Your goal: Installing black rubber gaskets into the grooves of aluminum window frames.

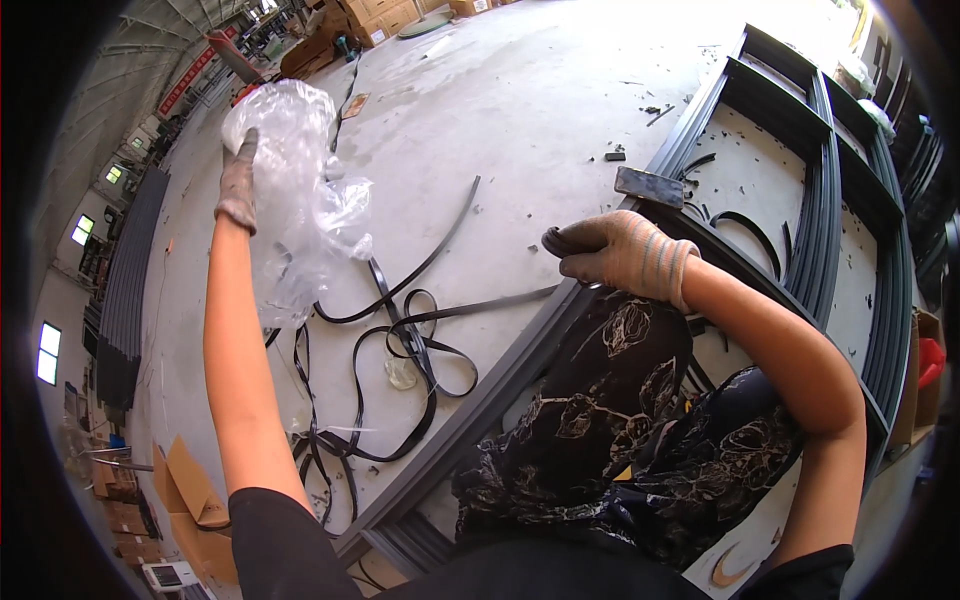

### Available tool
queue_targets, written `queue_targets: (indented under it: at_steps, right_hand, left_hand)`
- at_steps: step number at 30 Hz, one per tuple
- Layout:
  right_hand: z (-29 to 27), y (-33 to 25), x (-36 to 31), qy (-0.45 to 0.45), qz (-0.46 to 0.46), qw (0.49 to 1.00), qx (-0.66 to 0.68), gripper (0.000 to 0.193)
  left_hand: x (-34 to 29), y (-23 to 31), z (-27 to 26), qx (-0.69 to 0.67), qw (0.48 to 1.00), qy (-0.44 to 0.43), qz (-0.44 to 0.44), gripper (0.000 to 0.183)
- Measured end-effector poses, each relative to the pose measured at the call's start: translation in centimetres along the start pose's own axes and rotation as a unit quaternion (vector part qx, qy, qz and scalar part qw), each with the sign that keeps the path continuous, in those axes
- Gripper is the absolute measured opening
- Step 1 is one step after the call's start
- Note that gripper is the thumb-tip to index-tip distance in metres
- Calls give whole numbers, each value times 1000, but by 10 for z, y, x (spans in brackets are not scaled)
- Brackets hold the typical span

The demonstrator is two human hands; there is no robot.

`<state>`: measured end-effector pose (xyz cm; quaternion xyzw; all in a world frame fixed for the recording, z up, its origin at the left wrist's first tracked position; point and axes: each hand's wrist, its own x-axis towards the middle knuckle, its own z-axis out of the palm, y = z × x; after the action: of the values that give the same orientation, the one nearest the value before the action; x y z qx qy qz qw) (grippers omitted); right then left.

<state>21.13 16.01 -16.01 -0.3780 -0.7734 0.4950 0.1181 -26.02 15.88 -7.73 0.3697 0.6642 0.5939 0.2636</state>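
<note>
My left hand (pixel 240 180), in a grey work glove, is raised and closed on a crumpled clear plastic bag (pixel 290 200). The bag hangs down over the floor from my fingers. My right hand (pixel 630 250), gloved too, is closed over the edge of a dark metal frame (pixel 480 390), above my knee. A dark, rounded end, apparently of a black rubber strip, pokes out at its fingertips; the rest is hidden in the glove. Long black strips (pixel 430 370) lie looped and tangled on the floor between my hands. A dark rectangular block (pixel 650 187) rests on the frame just beyond my right hand.
Stacked dark frames with crossbars (pixel 780 110) stretch away on my right. Small black scraps (pixel 655 112) litter the concrete floor (pixel 500 120). At lower left is an open cardboard box (pixel 190 490); long dark profiles (pixel 130 290) are piled by the left wall. Cartons (pixel 385 18) stand at the back.
</note>
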Motion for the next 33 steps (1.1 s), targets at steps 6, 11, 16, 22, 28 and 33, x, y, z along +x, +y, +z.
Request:
queue_targets:
  at_steps: [6,11,16,22,28,33]
  right_hand:
    - [7,4,39,26,-28,999,-24,44]
    - [-13,-22,56,-73,36,968,-239,58]
    - [-48,49,48,-13,-3,981,-196,48]
    - [-65,167,-18,-77,172,964,188,30]
    - [-18,258,-59,-139,274,908,285,34]
    - [10,279,-54,-187,310,871,333,36]
  left_hand:
    - [-72,18,106,128,949,-66,280,42]
    - [-274,85,227,-84,828,-427,354,48]
    - [-318,77,295,-277,630,-690,224,46]
    - [-280,59,346,-329,532,-774,97,48]
    - [-232,28,393,-312,505,-804,19,50]
    - [-167,43,449,-151,364,-861,-323,49]
